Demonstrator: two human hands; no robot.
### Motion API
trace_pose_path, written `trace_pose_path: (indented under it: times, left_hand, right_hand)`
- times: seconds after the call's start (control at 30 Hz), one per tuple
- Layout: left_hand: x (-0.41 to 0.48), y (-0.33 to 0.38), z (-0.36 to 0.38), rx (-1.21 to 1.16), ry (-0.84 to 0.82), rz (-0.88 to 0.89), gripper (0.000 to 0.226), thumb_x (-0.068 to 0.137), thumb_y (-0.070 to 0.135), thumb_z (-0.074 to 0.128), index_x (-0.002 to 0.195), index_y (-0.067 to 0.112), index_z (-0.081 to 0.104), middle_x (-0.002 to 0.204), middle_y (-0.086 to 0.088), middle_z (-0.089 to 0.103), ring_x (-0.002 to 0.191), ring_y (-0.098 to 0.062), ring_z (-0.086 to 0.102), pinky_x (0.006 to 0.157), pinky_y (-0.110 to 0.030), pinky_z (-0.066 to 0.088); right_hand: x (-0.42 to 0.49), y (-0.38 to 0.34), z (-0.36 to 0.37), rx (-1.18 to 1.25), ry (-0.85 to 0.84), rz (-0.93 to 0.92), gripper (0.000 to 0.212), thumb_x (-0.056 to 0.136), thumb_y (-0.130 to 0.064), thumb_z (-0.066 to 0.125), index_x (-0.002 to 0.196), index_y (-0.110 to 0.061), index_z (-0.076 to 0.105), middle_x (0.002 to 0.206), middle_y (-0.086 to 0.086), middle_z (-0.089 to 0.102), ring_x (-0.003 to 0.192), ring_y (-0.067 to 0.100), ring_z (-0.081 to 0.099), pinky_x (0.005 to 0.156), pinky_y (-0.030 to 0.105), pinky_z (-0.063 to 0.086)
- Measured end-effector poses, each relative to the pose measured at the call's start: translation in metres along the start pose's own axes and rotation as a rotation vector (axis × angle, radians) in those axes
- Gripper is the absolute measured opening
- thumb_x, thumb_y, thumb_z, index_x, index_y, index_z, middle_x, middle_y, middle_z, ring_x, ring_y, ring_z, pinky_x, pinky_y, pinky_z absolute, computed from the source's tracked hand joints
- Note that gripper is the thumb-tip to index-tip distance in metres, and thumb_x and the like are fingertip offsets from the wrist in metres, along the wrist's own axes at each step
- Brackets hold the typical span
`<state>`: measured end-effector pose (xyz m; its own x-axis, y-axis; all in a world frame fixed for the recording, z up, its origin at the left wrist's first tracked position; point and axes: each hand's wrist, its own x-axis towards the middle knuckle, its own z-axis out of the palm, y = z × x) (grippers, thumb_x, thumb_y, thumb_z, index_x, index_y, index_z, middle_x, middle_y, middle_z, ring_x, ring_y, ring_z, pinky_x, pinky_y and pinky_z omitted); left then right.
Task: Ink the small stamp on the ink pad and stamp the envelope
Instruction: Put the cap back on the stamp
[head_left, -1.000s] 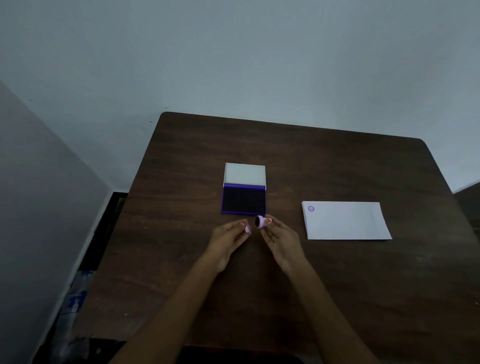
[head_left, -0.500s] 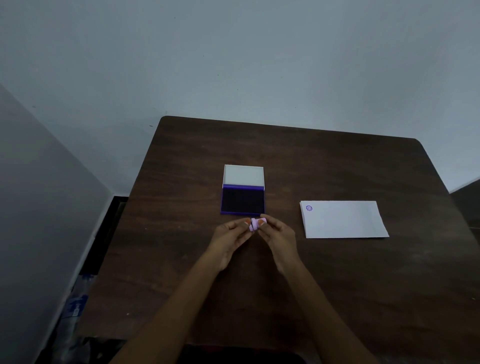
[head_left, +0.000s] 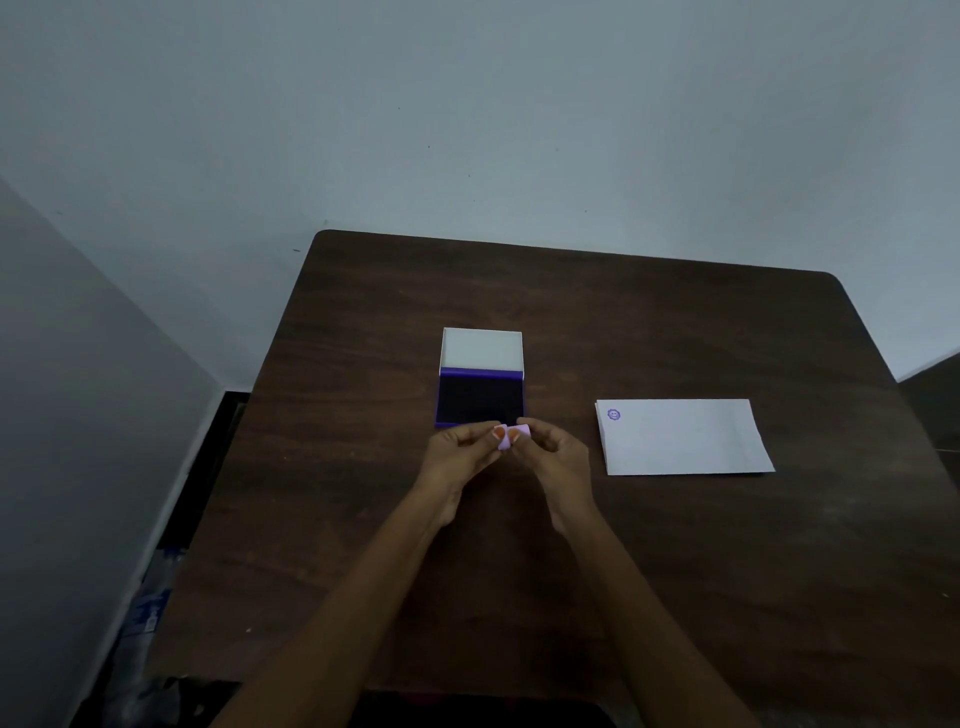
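In the head view, you are pinching the small lilac plastic stamp between the fingertips of your left hand and your right hand, just in front of the open purple ink pad. The white paper envelope, already marked in its corner, is lying to the right on the dark wooden table.

One head view only. I'm looking forward and down from above the bench's near edge; far wall fills the top. Hands sit close, mid-frame, at arm's reach.
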<state>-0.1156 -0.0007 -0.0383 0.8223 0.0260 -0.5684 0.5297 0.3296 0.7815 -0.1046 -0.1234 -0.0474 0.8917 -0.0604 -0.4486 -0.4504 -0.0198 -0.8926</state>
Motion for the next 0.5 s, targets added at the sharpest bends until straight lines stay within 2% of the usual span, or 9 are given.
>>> trace_pose_path:
  times: [0.07,0.17,0.3,0.33,0.4,0.5]
  left_hand:
    - [0.002,-0.001,0.0,0.022,0.015,-0.003,0.019,0.074,0.016,0.069,0.093,0.015,0.069,0.103,-0.006,0.068,0.098,-0.017,0.061,0.078,-0.026,0.049]
    - [0.002,-0.004,0.0,0.022,0.022,-0.018,0.017,0.076,0.017,0.068,0.093,0.017,0.069,0.099,-0.004,0.069,0.092,-0.013,0.063,0.067,-0.02,0.05]
    - [0.001,-0.01,-0.001,-0.018,0.043,-0.06,0.009,0.076,0.016,0.067,0.085,0.02,0.07,0.087,0.001,0.07,0.077,-0.008,0.067,0.053,-0.013,0.051]
    - [0.001,-0.011,-0.002,-0.019,0.045,-0.069,0.007,0.077,0.018,0.067,0.081,0.023,0.07,0.085,0.002,0.069,0.078,-0.009,0.066,0.054,-0.015,0.052]
    - [0.002,-0.014,-0.004,0.031,0.052,-0.064,0.007,0.076,0.021,0.066,0.079,0.027,0.068,0.087,0.003,0.068,0.087,-0.012,0.063,0.067,-0.022,0.052]
    - [0.007,-0.019,-0.008,0.152,0.228,0.004,0.009,0.079,0.016,0.064,0.085,0.022,0.065,0.089,0.0,0.066,0.085,-0.013,0.061,0.073,-0.028,0.05]
  right_hand:
    - [0.002,0.0,-0.001,0.014,0.004,0.008,0.031,0.075,-0.02,0.07,0.104,-0.014,0.061,0.1,0.004,0.066,0.092,0.015,0.06,0.08,0.027,0.049]
    - [0.003,0.001,-0.001,0.01,-0.02,-0.001,0.03,0.076,-0.017,0.069,0.105,-0.012,0.06,0.096,0.002,0.065,0.091,0.013,0.06,0.074,0.02,0.047]
    - [0.003,0.007,0.002,-0.035,-0.021,0.026,0.035,0.074,-0.02,0.07,0.106,-0.011,0.06,0.103,0.005,0.064,0.098,0.019,0.058,0.088,0.032,0.046]
    - [0.003,0.009,0.003,-0.052,-0.012,0.025,0.036,0.073,-0.021,0.071,0.106,-0.011,0.061,0.104,0.005,0.064,0.098,0.019,0.057,0.088,0.033,0.046]
    - [0.003,0.014,0.007,-0.079,0.025,0.001,0.032,0.072,-0.02,0.072,0.101,-0.013,0.062,0.102,0.004,0.065,0.095,0.015,0.058,0.086,0.03,0.044]
    - [0.005,0.02,0.012,-0.199,0.065,-0.107,0.022,0.073,-0.017,0.072,0.093,-0.015,0.064,0.094,0.001,0.065,0.085,0.007,0.057,0.082,0.024,0.044]
